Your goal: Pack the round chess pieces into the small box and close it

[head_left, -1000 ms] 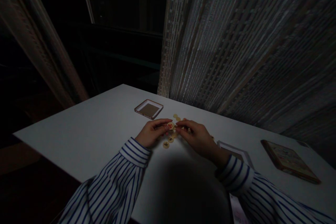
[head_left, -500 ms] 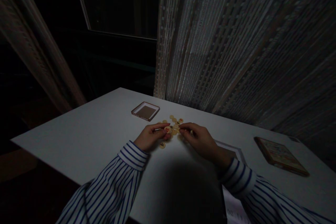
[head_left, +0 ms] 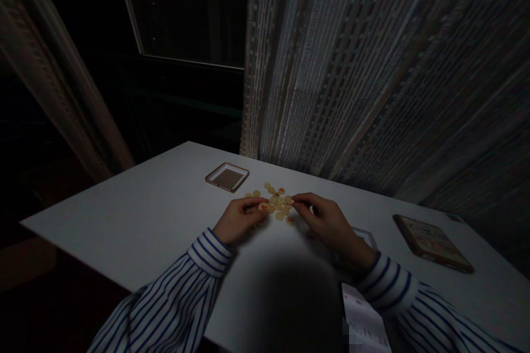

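Observation:
My left hand [head_left: 239,219] pinches a round xiangqi piece [head_left: 263,207] with a red character, its face turned toward me. Across from it, my right hand [head_left: 322,218] has thumb and forefinger closed on another xiangqi piece [head_left: 291,203], pale with some red on it. Between and behind the hands lies a loose heap of pale xiangqi pieces [head_left: 274,199]; several show blank tops and a few carry red marks. My left fingers hide part of the heap's near left side.
An open shallow box tray [head_left: 212,182] stands on the white table [head_left: 136,198] at back left. A closed flat box with a picture [head_left: 434,242] lies at right. A clear-edged tray [head_left: 366,236] and a lit phone-like screen [head_left: 363,317] sit by my right forearm. Curtains [head_left: 298,94] hang behind.
My right hand has moved slightly right, away from the left, with a piece between its fingertips. The left hand keeps its red-marked piece, now tilted a little. More of the heap shows.

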`<state>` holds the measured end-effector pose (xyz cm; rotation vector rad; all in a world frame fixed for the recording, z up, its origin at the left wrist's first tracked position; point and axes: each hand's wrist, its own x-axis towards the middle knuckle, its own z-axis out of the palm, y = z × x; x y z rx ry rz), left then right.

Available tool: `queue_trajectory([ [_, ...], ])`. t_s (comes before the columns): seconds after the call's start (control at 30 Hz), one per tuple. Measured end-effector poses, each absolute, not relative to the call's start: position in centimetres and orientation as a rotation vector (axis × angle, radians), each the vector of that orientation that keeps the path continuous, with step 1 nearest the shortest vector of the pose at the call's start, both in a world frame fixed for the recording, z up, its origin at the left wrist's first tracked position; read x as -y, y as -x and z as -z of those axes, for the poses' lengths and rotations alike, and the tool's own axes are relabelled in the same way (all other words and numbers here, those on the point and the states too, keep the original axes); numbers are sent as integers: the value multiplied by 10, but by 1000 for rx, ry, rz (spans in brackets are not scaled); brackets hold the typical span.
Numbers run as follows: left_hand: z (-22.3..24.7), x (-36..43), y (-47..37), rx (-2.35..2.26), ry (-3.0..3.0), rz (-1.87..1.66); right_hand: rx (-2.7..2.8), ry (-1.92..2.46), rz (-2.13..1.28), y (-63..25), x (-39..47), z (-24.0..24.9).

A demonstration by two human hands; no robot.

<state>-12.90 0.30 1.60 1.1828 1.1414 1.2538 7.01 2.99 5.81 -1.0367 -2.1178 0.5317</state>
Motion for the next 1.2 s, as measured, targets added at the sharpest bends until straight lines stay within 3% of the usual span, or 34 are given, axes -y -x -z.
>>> queue_trajectory([
  [1.2, -29, -7, 65, -1118, -1147, -1214, 1593, 1240, -666, -152, -8, -25],
])
